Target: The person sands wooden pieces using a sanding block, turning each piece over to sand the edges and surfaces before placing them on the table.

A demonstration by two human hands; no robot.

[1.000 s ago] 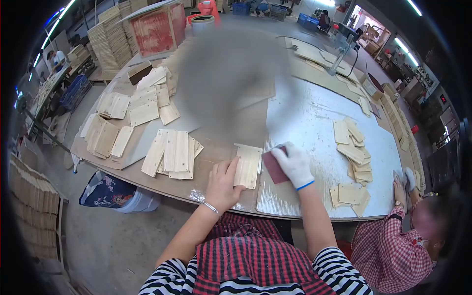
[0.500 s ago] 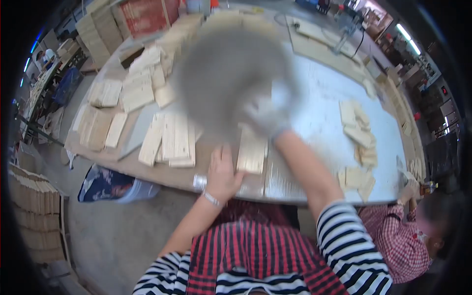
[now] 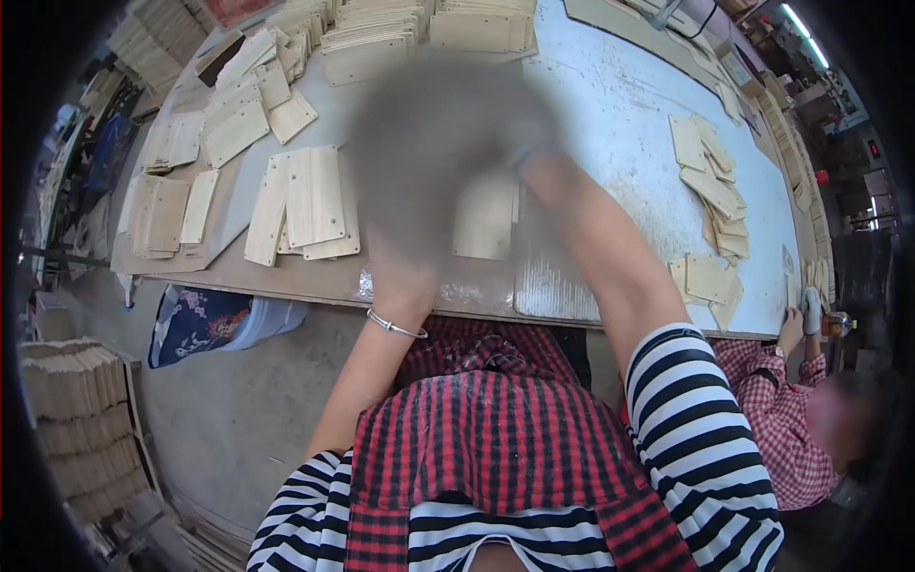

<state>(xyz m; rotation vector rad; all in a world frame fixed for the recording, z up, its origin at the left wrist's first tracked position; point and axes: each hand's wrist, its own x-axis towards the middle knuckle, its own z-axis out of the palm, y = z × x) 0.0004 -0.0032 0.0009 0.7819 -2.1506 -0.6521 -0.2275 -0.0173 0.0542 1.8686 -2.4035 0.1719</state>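
Observation:
A grey blur covers the middle of the view and most of both hands. My left hand (image 3: pixel 404 272) shows only near the wrist, over the table's front part, left of a pale wooden board (image 3: pixel 484 224) with small holes. Its fingers are hidden. My right hand (image 3: pixel 536 143), in a pale glove, reaches beyond that board at the blur's right edge. Neither its fingers nor anything in them can be made out. Left of the blur lies a small pile of similar boards (image 3: pixel 315 200), overlapping each other.
Rows of stacked boards (image 3: pixel 372 48) stand at the table's back. More loose boards lie at left (image 3: pixel 238 119) and right (image 3: pixel 715 176). A co-worker in a checked sleeve (image 3: pixel 762 381) is at the right edge. A patterned cloth bag (image 3: pixel 205 324) hangs below the front edge at left.
The view has tilted and shifted, so the table appears higher and its back stacks show. The blur now covers my left hand's fingers, which lay stretched beside the board before.

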